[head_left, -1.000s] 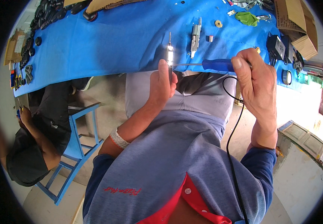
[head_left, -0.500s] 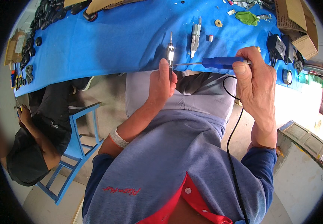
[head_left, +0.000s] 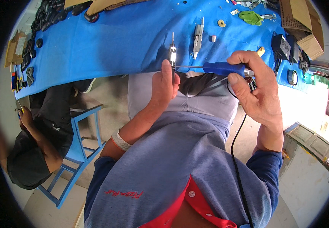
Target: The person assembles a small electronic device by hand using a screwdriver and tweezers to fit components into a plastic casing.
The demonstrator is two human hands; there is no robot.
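My left hand (head_left: 164, 85) is closed around a slim silver device (head_left: 172, 55), held upright, with a thin rod at its top and a dark lower part between thumb and fingers. I cannot make out its kind. From the right, a screwdriver (head_left: 222, 68) with a blue handle lies level, its thin shaft meeting the device's side just above my left fingers. At the handle's end is my right hand (head_left: 261, 91), thumb and index finger spread around it; the other fingers are partly hidden behind. On the blue cloth beyond lie a grey metal-like part (head_left: 198, 40) and a small red-and-white cylinder (head_left: 213, 38).
A blue cloth (head_left: 115, 41) covers the table. Black rounded pieces (head_left: 50, 15) are heaped at far left, cardboard (head_left: 299, 19) at far right. Black boxes (head_left: 284, 47) and a tape roll (head_left: 292, 78) sit right. Another person (head_left: 31, 155) sits left, beside a blue stool (head_left: 79, 148).
My right thumb and index finger have spread apart on the screwdriver handle, whose end now shows more. The screwdriver has shifted slightly left and down. My left hand stays nearly still.
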